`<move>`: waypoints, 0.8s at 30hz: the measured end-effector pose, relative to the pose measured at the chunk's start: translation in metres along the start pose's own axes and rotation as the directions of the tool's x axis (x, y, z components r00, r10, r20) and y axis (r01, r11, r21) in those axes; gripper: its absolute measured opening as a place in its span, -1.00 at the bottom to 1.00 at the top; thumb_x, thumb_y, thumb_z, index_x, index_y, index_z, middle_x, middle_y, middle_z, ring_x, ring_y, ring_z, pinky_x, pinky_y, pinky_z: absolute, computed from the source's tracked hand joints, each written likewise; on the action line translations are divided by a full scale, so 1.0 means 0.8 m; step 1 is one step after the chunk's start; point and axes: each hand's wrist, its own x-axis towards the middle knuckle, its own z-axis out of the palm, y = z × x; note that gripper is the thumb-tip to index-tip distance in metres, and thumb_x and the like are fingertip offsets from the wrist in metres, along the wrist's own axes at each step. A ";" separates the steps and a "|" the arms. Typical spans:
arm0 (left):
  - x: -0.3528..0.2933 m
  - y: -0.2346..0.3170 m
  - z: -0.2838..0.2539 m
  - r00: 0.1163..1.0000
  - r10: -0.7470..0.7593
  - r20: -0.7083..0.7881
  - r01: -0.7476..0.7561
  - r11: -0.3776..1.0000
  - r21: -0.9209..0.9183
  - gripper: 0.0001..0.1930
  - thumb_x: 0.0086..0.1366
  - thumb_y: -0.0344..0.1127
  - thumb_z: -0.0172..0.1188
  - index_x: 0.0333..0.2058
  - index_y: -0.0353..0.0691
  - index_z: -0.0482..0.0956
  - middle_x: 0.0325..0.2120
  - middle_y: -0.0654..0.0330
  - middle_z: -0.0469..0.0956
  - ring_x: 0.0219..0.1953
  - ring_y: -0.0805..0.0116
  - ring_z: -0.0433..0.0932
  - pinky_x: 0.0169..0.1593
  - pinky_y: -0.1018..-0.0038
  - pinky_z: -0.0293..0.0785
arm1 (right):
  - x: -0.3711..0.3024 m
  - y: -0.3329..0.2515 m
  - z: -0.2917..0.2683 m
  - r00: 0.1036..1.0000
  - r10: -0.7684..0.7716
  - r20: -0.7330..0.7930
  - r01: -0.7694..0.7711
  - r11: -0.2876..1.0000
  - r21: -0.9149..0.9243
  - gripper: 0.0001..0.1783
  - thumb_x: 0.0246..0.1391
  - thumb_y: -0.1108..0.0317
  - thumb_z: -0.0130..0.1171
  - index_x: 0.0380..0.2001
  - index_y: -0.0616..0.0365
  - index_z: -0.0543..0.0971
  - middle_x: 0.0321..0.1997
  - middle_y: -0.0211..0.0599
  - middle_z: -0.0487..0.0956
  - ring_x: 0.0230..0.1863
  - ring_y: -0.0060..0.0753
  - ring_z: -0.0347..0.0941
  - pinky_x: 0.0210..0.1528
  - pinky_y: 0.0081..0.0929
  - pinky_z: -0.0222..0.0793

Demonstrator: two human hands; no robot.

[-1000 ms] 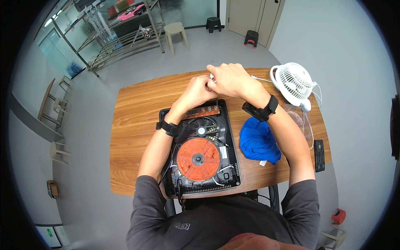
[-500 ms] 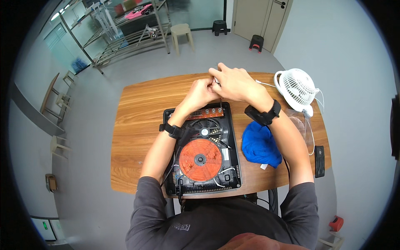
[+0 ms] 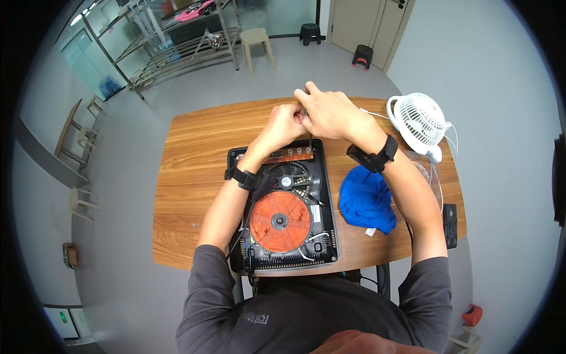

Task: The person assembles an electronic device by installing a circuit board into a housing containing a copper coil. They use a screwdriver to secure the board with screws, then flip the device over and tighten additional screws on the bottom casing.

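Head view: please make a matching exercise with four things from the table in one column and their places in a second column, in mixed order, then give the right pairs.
Things:
1. fan
2. blue cloth
3. copper coil
4. hands

Places:
A. inside the opened black cooker
B. far right corner of the table
C. together above the cooker's far edge
D. right of the cooker, beside the right forearm

Pairs: 1-B, 2-D, 3-A, 4-C
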 end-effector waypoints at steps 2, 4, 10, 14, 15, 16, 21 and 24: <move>-0.004 0.014 -0.005 0.999 0.016 0.042 -0.015 0.999 -0.028 -0.74 0.09 -0.32 0.38 -0.40 -0.44 0.59 -0.55 0.12 0.57 -0.47 0.46 0.46 -0.29 0.40 0.47 | -0.001 0.009 -0.004 0.996 -0.011 0.089 0.004 0.997 0.080 -0.64 0.21 0.14 0.11 -0.16 0.25 0.46 -0.24 0.10 0.58 -0.19 0.25 0.57 -0.12 0.05 0.49; -0.005 0.015 -0.004 0.996 0.057 0.066 -0.058 0.998 0.003 -0.75 0.09 -0.31 0.39 -0.40 -0.41 0.60 -0.53 0.14 0.56 -0.48 0.47 0.45 -0.31 0.41 0.46 | 0.001 0.015 -0.004 0.992 0.000 0.125 -0.011 0.996 0.092 -0.63 0.20 0.12 0.13 -0.17 0.25 0.46 -0.24 0.10 0.59 -0.19 0.25 0.57 -0.12 0.05 0.49; 0.000 0.020 -0.002 0.984 0.173 0.033 -0.174 0.983 0.055 -0.79 0.08 -0.31 0.40 -0.39 -0.33 0.61 -0.48 0.18 0.57 -0.51 0.49 0.42 -0.33 0.44 0.43 | 0.013 0.020 -0.003 0.979 0.127 0.162 -0.106 0.986 -0.132 -0.56 0.20 0.02 0.14 -0.21 0.26 0.51 -0.41 0.10 0.63 -0.27 0.17 0.61 -0.18 0.05 0.52; 0.000 0.009 0.006 0.990 0.125 -0.066 -0.127 0.992 -0.027 -0.81 0.06 -0.34 0.37 -0.42 -0.34 0.59 -0.55 0.23 0.52 -0.52 0.47 0.41 -0.34 0.47 0.41 | 0.004 0.011 -0.003 0.992 0.078 0.098 -0.072 0.995 -0.068 -0.56 0.21 0.03 0.12 -0.14 0.26 0.48 -0.27 0.13 0.61 -0.20 0.19 0.60 -0.14 0.03 0.53; -0.001 0.009 0.003 0.996 0.085 -0.021 -0.085 0.996 -0.020 -0.80 0.06 -0.34 0.37 -0.41 -0.34 0.59 -0.55 0.22 0.53 -0.51 0.46 0.42 -0.33 0.46 0.42 | 0.002 0.013 -0.003 0.991 0.059 0.118 -0.056 0.998 -0.028 -0.56 0.20 0.04 0.12 -0.14 0.26 0.47 -0.25 0.13 0.61 -0.19 0.20 0.60 -0.14 0.03 0.53; -0.004 0.014 -0.003 0.999 0.044 0.025 -0.044 0.999 -0.010 -0.80 0.05 -0.34 0.37 -0.41 -0.33 0.59 -0.55 0.21 0.53 -0.50 0.46 0.43 -0.32 0.45 0.43 | 0.002 0.016 -0.004 0.990 0.040 0.137 -0.043 0.999 0.012 -0.56 0.20 0.06 0.12 -0.13 0.26 0.47 -0.22 0.13 0.60 -0.19 0.20 0.60 -0.13 0.02 0.53; 0.000 0.018 0.006 0.995 0.100 0.030 -0.102 0.993 0.062 -0.69 0.01 -0.25 0.46 -0.42 -0.37 0.58 -0.55 0.10 0.57 -0.46 0.26 0.56 -0.25 0.33 0.51 | 0.009 0.027 -0.010 0.965 0.065 0.253 -0.064 0.998 -0.011 -0.59 0.15 0.10 0.12 -0.15 0.26 0.49 -0.28 0.11 0.63 -0.22 0.19 0.61 -0.15 0.02 0.53; 0.001 0.019 0.007 0.991 0.134 0.024 -0.135 0.991 0.019 -0.68 0.03 -0.26 0.46 -0.34 -0.36 0.61 -0.52 0.15 0.61 -0.43 0.44 0.55 -0.26 0.36 0.50 | 0.018 0.016 -0.011 0.950 0.126 0.284 -0.101 0.990 -0.103 -0.60 0.14 0.10 0.10 -0.16 0.25 0.52 -0.33 0.08 0.66 -0.25 0.18 0.62 -0.17 0.01 0.54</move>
